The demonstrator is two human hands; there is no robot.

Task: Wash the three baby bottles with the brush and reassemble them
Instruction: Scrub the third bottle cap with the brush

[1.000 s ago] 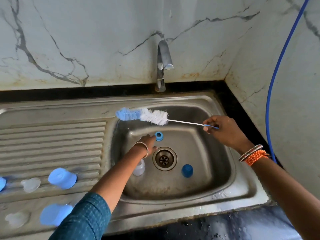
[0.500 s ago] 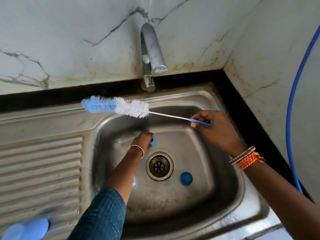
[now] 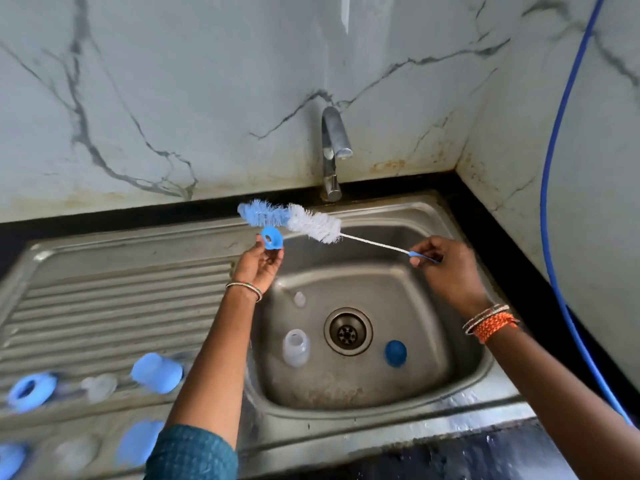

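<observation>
Nearest the camera, on the ribbed drainboard point(image 3: 114, 306) at the left, several bottle parts lie apart from one another: a blue collar ring point(image 3: 31, 391), a clear teat point(image 3: 100, 388) and two blue caps point(image 3: 157, 372), all smeared by motion, so I would not swear to their exact number. In the sink point(image 3: 446, 299) basin a clear bottle body point(image 3: 295, 347) lies just left of the drain point(image 3: 348, 331), with a blue cap point(image 3: 395, 353) to its right and a small clear piece point(image 3: 299, 298) nearer the back wall. The change sits above that: the left hand point(image 3: 258, 266), which a second ago was down on the basin floor reaching for a small blue ring point(image 3: 271, 238), has lifted it clear and now pinches it between fingertips at the basin's back edge. The right hand point(image 3: 450, 268) is closed round the handle of the bottle brush point(image 3: 289, 221), whose bristles hang just beside the ring. The tap point(image 3: 332, 150) shows no running water. The ring looks next in line for scrubbing, and every piece remains disassembled, so reassembly is a long way off.
</observation>
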